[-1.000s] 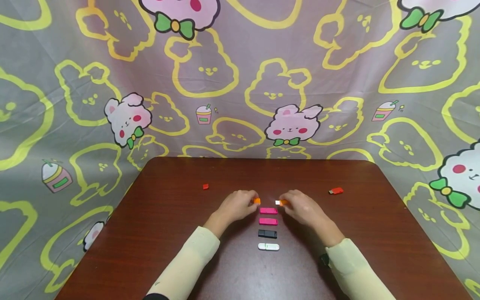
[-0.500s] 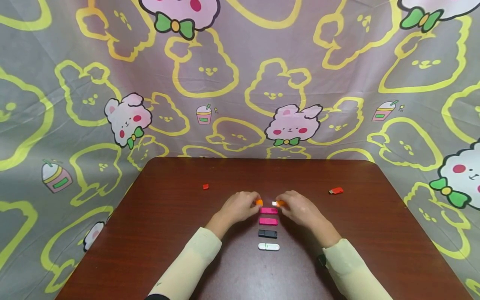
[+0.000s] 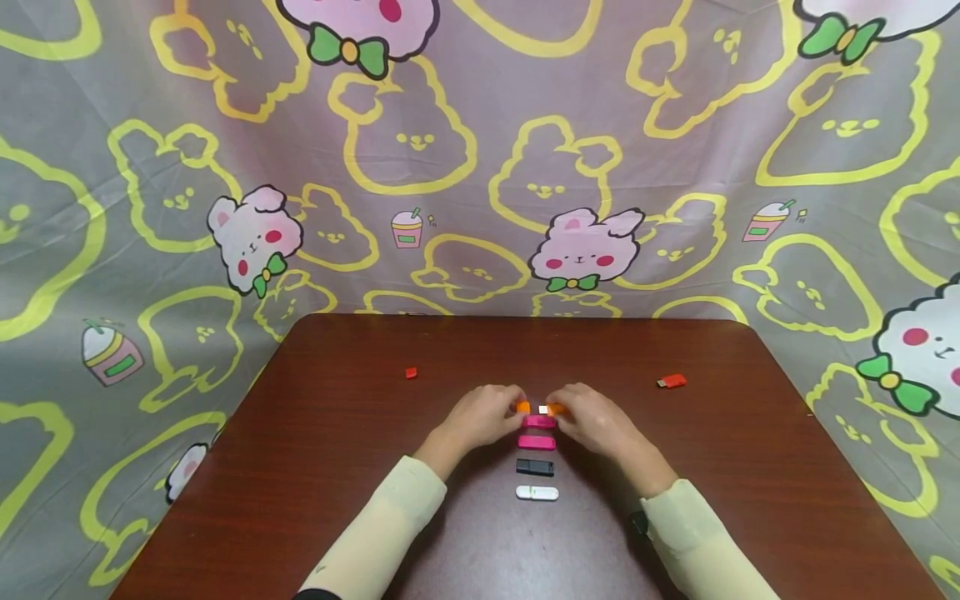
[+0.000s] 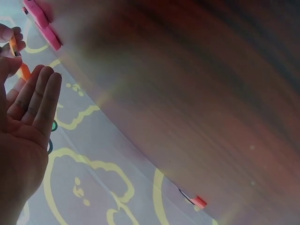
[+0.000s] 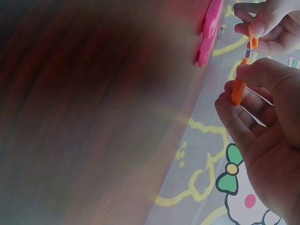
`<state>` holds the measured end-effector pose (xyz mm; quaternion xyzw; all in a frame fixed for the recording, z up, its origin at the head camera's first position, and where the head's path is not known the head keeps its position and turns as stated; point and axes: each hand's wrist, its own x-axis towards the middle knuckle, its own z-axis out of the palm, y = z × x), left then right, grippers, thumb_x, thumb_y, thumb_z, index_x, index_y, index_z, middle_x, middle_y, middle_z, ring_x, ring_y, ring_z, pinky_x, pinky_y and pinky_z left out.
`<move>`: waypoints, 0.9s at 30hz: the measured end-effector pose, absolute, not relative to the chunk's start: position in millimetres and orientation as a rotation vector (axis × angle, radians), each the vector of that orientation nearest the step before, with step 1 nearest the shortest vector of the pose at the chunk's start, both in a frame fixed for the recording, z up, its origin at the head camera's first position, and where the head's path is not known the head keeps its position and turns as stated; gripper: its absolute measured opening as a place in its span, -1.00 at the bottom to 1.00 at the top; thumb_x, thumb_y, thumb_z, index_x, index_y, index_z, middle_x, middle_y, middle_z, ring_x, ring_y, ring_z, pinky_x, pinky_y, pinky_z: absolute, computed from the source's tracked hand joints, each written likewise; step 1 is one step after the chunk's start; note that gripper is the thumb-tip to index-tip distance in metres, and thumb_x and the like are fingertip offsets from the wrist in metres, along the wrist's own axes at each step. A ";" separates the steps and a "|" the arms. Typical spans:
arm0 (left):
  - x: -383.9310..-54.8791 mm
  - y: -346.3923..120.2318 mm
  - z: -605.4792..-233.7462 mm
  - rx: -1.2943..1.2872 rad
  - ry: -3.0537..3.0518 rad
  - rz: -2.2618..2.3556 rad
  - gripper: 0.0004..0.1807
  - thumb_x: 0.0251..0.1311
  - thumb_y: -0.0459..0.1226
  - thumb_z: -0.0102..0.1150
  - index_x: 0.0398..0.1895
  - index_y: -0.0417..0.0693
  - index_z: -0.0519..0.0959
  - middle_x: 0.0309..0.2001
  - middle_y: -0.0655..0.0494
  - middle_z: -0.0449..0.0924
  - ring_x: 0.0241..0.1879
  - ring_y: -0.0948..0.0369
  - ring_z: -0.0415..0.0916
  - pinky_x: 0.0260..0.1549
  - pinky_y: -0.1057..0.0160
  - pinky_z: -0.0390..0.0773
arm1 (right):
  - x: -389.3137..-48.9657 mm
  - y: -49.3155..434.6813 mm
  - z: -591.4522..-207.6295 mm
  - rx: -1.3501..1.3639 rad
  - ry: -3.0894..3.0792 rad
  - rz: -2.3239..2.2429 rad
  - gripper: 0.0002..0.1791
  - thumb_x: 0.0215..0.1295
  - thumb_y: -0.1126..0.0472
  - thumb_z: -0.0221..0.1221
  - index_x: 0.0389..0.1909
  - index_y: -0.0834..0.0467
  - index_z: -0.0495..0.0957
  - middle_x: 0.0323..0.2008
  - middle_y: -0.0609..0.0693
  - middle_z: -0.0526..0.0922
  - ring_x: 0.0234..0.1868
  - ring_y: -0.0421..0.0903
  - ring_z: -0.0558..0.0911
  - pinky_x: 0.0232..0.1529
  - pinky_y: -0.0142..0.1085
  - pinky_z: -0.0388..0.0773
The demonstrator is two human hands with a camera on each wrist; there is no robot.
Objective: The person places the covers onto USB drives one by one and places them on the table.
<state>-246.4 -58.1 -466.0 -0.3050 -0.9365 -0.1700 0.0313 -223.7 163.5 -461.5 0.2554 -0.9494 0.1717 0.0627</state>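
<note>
My left hand [image 3: 487, 412] pinches a small orange cap [image 3: 523, 407] between thumb and fingers. Facing it, my right hand [image 3: 596, 419] pinches an orange USB stick [image 5: 238, 89] with its metal plug [image 3: 543, 409] bare and pointing left at the cap. A narrow gap separates plug and cap in the head view; in the right wrist view the plug's tip is right at the cap [image 5: 253, 37]. Both parts are held above the table, just beyond the nearer of the sticks lined up below: a pink USB stick [image 3: 539, 422] lies directly under the fingertips.
Below it in a column lie another pink USB stick [image 3: 537, 442], a black one [image 3: 536, 467] and a white one [image 3: 537, 493]. A red cap [image 3: 411, 373] lies far left, a red uncapped USB stick [image 3: 672, 381] far right. Patterned cloth [image 3: 480, 167] hangs behind the brown table [image 3: 345, 350].
Both hands have moved toward each other and slightly nearer the body, so the gap between orange cap and plug has narrowed. The other sticks have stayed put.
</note>
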 end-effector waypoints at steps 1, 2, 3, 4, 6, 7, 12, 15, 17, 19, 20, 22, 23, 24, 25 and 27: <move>-246.3 -57.7 -465.9 -0.942 -2.887 -0.525 -0.74 0.30 -0.10 0.27 -0.05 0.00 0.66 -0.33 0.26 0.64 -0.43 0.34 0.48 -0.38 0.34 0.54 | -223.4 163.3 -461.3 0.766 -2.874 0.521 -0.71 0.19 0.27 0.42 -0.05 0.17 0.68 -0.16 0.02 0.68 -0.10 -0.02 0.62 -0.02 -0.09 0.64; -246.0 -57.3 -465.7 -0.944 -2.889 -0.526 -0.74 0.30 -0.10 0.27 -0.04 0.00 0.66 -0.32 0.25 0.64 -0.42 0.34 0.48 -0.38 0.34 0.54 | -223.1 162.9 -460.9 0.763 -2.878 0.523 -0.70 0.20 0.27 0.41 -0.04 0.16 0.68 -0.15 0.02 0.68 -0.10 -0.02 0.62 -0.02 -0.09 0.64; -245.9 -56.9 -465.6 -0.946 -2.890 -0.526 -0.73 0.30 -0.10 0.27 -0.04 -0.01 0.65 -0.32 0.25 0.64 -0.42 0.34 0.48 -0.38 0.34 0.53 | -222.8 162.7 -460.8 0.757 -2.882 0.525 -0.70 0.20 0.26 0.41 -0.03 0.16 0.68 -0.14 0.02 0.68 -0.09 -0.02 0.61 -0.01 -0.09 0.64; -245.8 -56.5 -465.7 -0.948 -2.893 -0.527 -0.73 0.30 -0.10 0.27 -0.03 -0.01 0.65 -0.32 0.25 0.64 -0.42 0.34 0.48 -0.38 0.35 0.53 | -222.2 162.4 -460.4 0.758 -2.883 0.526 -0.70 0.20 0.26 0.41 -0.03 0.16 0.68 -0.14 0.02 0.68 -0.09 -0.03 0.61 -0.01 -0.10 0.64; -245.5 -55.6 -465.5 -0.952 -2.895 -0.528 -0.72 0.30 -0.10 0.27 -0.02 -0.02 0.65 -0.32 0.25 0.63 -0.42 0.34 0.48 -0.38 0.35 0.53 | -221.9 162.1 -460.3 0.771 -2.873 0.523 -0.70 0.20 0.27 0.41 -0.03 0.17 0.68 -0.14 0.03 0.68 -0.09 -0.02 0.61 -0.02 -0.09 0.64; -245.3 -55.2 -465.2 -0.955 -2.896 -0.530 -0.72 0.30 -0.10 0.27 -0.02 -0.02 0.65 -0.33 0.25 0.63 -0.43 0.34 0.48 -0.38 0.36 0.53 | -221.7 161.8 -460.0 0.775 -2.870 0.527 -0.69 0.20 0.27 0.41 -0.03 0.17 0.68 -0.15 0.03 0.68 -0.09 -0.02 0.61 -0.01 -0.09 0.64; -244.4 -53.6 -464.0 -0.974 -2.878 -0.527 -0.76 0.29 -0.11 0.28 -0.07 0.01 0.64 -0.36 0.27 0.61 -0.45 0.35 0.47 -0.42 0.38 0.51 | -220.6 160.1 -459.0 0.790 -2.858 0.542 -0.69 0.19 0.28 0.42 -0.04 0.18 0.68 -0.15 0.03 0.68 -0.09 -0.01 0.61 0.00 -0.09 0.63; -243.7 -53.2 -463.7 -0.985 -2.859 -0.518 -0.78 0.29 -0.10 0.28 -0.09 0.03 0.64 -0.36 0.27 0.62 -0.45 0.36 0.47 -0.42 0.38 0.51 | -220.2 159.5 -458.6 0.793 -2.855 0.552 -0.70 0.19 0.28 0.41 -0.04 0.18 0.68 -0.15 0.04 0.68 -0.09 -0.01 0.61 0.00 -0.08 0.63; -243.3 -53.0 -463.9 -0.989 -2.851 -0.519 -0.78 0.29 -0.10 0.28 -0.09 0.03 0.64 -0.35 0.27 0.63 -0.44 0.37 0.48 -0.41 0.38 0.51 | -220.0 159.4 -458.7 0.797 -2.849 0.548 -0.70 0.19 0.29 0.41 -0.05 0.18 0.68 -0.15 0.04 0.68 -0.10 -0.01 0.62 -0.01 -0.08 0.63; -243.3 -52.7 -464.5 -0.992 -2.846 -0.520 -0.78 0.30 -0.10 0.28 -0.09 0.03 0.64 -0.33 0.26 0.64 -0.43 0.37 0.48 -0.40 0.38 0.53 | -219.8 159.7 -458.8 0.805 -2.843 0.548 -0.70 0.18 0.29 0.41 -0.05 0.18 0.68 -0.15 0.04 0.68 -0.10 -0.01 0.62 -0.01 -0.08 0.63; -243.4 -52.6 -464.7 -0.992 -2.845 -0.522 -0.78 0.30 -0.10 0.28 -0.09 0.03 0.64 -0.33 0.26 0.64 -0.43 0.37 0.48 -0.39 0.38 0.53 | -219.6 159.8 -458.8 0.809 -2.839 0.547 -0.71 0.18 0.29 0.41 -0.06 0.18 0.67 -0.15 0.04 0.68 -0.10 -0.01 0.62 -0.01 -0.09 0.63; -243.7 -52.2 -465.3 -0.993 -2.843 -0.528 -0.78 0.30 -0.11 0.28 -0.09 0.03 0.64 -0.33 0.26 0.64 -0.43 0.37 0.48 -0.39 0.38 0.53 | -219.4 160.1 -458.7 0.817 -2.832 0.539 -0.71 0.18 0.28 0.41 -0.06 0.18 0.67 -0.16 0.04 0.68 -0.11 -0.01 0.62 -0.02 -0.09 0.63; -243.8 -52.0 -465.6 -0.993 -2.843 -0.528 -0.78 0.29 -0.11 0.28 -0.09 0.03 0.64 -0.34 0.26 0.64 -0.43 0.37 0.48 -0.40 0.38 0.53 | -219.3 160.2 -458.6 0.819 -2.830 0.538 -0.71 0.19 0.28 0.41 -0.06 0.18 0.67 -0.16 0.03 0.67 -0.11 -0.01 0.62 -0.02 -0.09 0.63; -243.9 -51.9 -465.7 -0.994 -2.842 -0.530 -0.79 0.29 -0.11 0.28 -0.09 0.04 0.64 -0.34 0.27 0.63 -0.44 0.36 0.48 -0.40 0.38 0.52 | -219.1 160.3 -458.6 0.822 -2.829 0.536 -0.71 0.18 0.28 0.41 -0.06 0.18 0.67 -0.16 0.03 0.67 -0.12 -0.01 0.61 -0.03 -0.09 0.64; -243.8 -51.8 -465.6 -0.994 -2.841 -0.532 -0.79 0.29 -0.11 0.28 -0.10 0.04 0.64 -0.35 0.27 0.62 -0.44 0.36 0.47 -0.41 0.38 0.52 | -219.0 160.4 -458.4 0.823 -2.828 0.535 -0.71 0.19 0.28 0.41 -0.06 0.18 0.67 -0.17 0.03 0.67 -0.12 -0.02 0.61 -0.03 -0.09 0.64; -243.4 -51.6 -465.4 -0.996 -2.838 -0.537 -0.80 0.29 -0.12 0.28 -0.10 0.04 0.64 -0.37 0.28 0.61 -0.45 0.36 0.46 -0.42 0.38 0.50 | -218.8 160.6 -458.1 0.821 -2.831 0.538 -0.71 0.19 0.28 0.41 -0.06 0.18 0.67 -0.17 0.03 0.67 -0.12 -0.02 0.61 -0.03 -0.09 0.63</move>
